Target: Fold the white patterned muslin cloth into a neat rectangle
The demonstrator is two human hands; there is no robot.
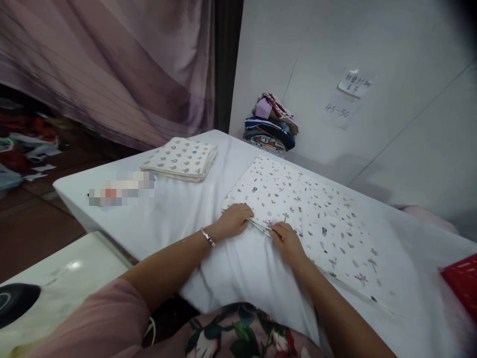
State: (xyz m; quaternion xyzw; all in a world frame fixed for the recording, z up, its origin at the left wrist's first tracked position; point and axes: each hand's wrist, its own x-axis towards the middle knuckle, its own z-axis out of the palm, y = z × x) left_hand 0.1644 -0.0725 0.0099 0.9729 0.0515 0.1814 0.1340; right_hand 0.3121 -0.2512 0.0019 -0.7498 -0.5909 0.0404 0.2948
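Observation:
A white cloth [276, 189] printed with small leaf-like motifs lies partly folded on the white-covered table [175, 214]. Its left part is doubled over, and a wider part extends to the right. At the near edge of the folded part, my left hand [235, 219] has its fingers closed on the cloth near the left corner. My right hand [288, 243] pinches the same edge a little farther right, thumb on top. Between the hands the layers of the edge show slightly apart. My fingertips are partly hidden by the fabric.
A folded cream cloth with grey prints [182, 159] lies at the back left, beside a blurred-out patch. Stacked clothes [270, 124] stand against the wall, which bears handwritten notes [356, 83]. A red object [462, 281] is at the right edge, a white surface [70, 278] at lower left.

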